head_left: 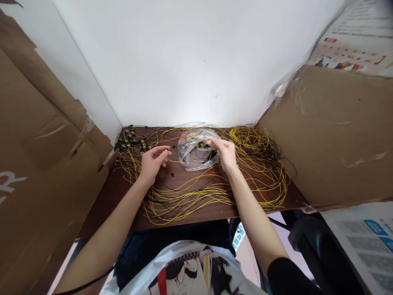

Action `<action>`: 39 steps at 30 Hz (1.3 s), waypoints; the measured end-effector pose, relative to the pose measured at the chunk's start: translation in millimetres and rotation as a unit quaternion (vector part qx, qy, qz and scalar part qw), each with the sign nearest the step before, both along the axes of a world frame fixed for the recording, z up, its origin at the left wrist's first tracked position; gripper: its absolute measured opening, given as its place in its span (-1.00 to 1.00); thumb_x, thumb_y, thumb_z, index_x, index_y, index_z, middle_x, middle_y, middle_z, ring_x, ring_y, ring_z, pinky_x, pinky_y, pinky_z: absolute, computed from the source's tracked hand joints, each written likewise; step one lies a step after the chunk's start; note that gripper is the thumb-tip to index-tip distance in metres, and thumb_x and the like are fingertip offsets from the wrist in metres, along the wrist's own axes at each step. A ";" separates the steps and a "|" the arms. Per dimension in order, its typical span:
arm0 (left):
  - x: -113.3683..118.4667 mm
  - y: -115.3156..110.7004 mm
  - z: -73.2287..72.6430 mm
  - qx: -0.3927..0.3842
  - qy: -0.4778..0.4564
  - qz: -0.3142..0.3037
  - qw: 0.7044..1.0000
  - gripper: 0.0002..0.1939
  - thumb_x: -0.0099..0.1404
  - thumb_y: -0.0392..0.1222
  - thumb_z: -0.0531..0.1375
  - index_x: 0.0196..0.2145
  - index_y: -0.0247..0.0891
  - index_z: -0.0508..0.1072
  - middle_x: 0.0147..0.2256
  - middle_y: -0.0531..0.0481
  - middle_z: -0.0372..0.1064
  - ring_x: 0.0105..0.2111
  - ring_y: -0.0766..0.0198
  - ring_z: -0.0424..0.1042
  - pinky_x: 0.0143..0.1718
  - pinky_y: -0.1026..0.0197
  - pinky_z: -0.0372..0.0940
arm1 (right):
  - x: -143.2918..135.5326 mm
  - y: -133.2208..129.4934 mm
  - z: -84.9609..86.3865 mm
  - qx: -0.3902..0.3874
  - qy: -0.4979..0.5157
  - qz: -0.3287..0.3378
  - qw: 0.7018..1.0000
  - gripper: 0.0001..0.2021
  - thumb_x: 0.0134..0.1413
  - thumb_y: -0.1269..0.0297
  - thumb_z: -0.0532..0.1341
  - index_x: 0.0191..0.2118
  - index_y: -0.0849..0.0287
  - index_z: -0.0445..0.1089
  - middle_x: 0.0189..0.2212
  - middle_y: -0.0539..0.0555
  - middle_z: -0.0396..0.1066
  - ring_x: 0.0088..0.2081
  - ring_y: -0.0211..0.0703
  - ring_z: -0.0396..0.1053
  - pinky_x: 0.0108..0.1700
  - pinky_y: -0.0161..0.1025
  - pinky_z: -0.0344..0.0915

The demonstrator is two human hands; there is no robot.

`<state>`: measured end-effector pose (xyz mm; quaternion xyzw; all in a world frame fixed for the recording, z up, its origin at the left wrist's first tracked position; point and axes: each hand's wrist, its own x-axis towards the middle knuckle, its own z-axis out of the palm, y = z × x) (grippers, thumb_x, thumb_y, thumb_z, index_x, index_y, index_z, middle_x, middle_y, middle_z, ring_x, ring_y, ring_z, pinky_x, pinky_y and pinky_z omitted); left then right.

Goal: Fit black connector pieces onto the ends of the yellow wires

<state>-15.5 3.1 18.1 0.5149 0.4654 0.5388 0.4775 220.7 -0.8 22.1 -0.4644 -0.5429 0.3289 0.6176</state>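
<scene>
Over the left part of the brown table, my left hand (154, 162) has its thumb and forefinger pinched on something small, too tiny to make out. My right hand (223, 150) is above the right side of a clear plastic bag (192, 164), fingers together at the tips; what they hold, if anything, is hidden. Small dark and yellow parts show inside the bag. Long yellow and black wires (196, 196) loop round the bag across the table. Two small black pieces (172, 175) lie between my left hand and the bag.
Black connectors with yellow bits (132, 141) are heaped at the back left of the table (104, 205). A tangled yellow wire coil (251, 139) lies at the back right. Cardboard walls (344, 139) flank both sides, and a white panel (196, 61) stands behind.
</scene>
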 end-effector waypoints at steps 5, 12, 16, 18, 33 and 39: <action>0.6 -1.0 1.7 -0.002 0.007 -0.003 1.000 -0.64 -0.02 -0.10 0.29 -0.27 -0.37 0.51 -0.40 -0.09 0.44 -0.55 0.41 0.24 -0.60 0.37 0.16 | 6.2 3.8 -13.2 -0.041 -0.345 -0.092 0.933 -0.72 0.05 0.46 0.08 -0.21 0.19 0.51 -0.16 0.12 0.50 -0.04 -0.03 0.40 0.08 -0.09 0.22; 0.2 -0.1 -0.1 0.003 0.010 -0.017 1.000 -0.65 -0.02 -0.11 0.29 -0.27 -0.36 0.51 -0.40 -0.08 0.45 -0.56 0.40 0.24 -0.59 0.36 0.16 | 5.0 0.3 -14.6 -0.084 -0.520 -0.138 0.839 -0.60 0.13 0.52 -0.05 -0.07 0.17 0.45 -0.07 0.13 0.44 -0.01 0.03 0.28 0.00 -0.08 0.15; 0.3 -0.5 -0.3 0.006 0.008 -0.024 1.000 -0.66 0.00 -0.11 0.29 -0.27 -0.37 0.51 -0.41 -0.08 0.45 -0.55 0.41 0.24 -0.60 0.38 0.17 | 2.2 0.5 -16.4 -0.100 -0.539 -0.153 0.822 -0.63 0.17 0.46 -0.05 -0.06 0.15 0.44 -0.10 0.18 0.42 -0.05 0.07 0.23 -0.05 -0.06 0.14; 0.4 -0.9 0.0 0.002 0.006 -0.027 1.000 -0.66 0.00 -0.12 0.29 -0.26 -0.37 0.51 -0.40 -0.08 0.45 -0.55 0.42 0.24 -0.59 0.38 0.17 | 1.8 1.8 -17.6 -0.109 -0.540 -0.159 0.819 -0.63 0.18 0.44 -0.04 -0.06 0.14 0.45 -0.12 0.19 0.40 -0.07 0.07 0.23 -0.07 -0.07 0.13; 2.2 -1.8 -2.1 -0.003 0.026 -0.065 0.998 -0.64 0.01 -0.09 0.31 -0.25 -0.36 0.52 -0.39 -0.09 0.46 -0.53 0.40 0.25 -0.59 0.38 0.16 | 0.1 3.6 -16.3 -0.118 -0.518 -0.171 0.830 -0.76 0.13 0.45 0.04 -0.21 0.19 0.44 -0.15 0.18 0.40 -0.07 0.04 0.23 -0.08 -0.10 0.12; 2.6 -1.1 -6.0 0.015 0.044 -0.097 0.994 -0.62 0.04 -0.07 0.31 -0.22 -0.36 0.53 -0.38 -0.10 0.47 -0.52 0.40 0.27 -0.60 0.38 0.17 | -0.2 5.4 -18.4 -0.070 -0.478 -0.174 0.858 -0.78 0.10 0.48 0.06 -0.28 0.18 0.45 -0.21 0.13 0.44 -0.09 0.03 0.25 -0.07 -0.09 0.11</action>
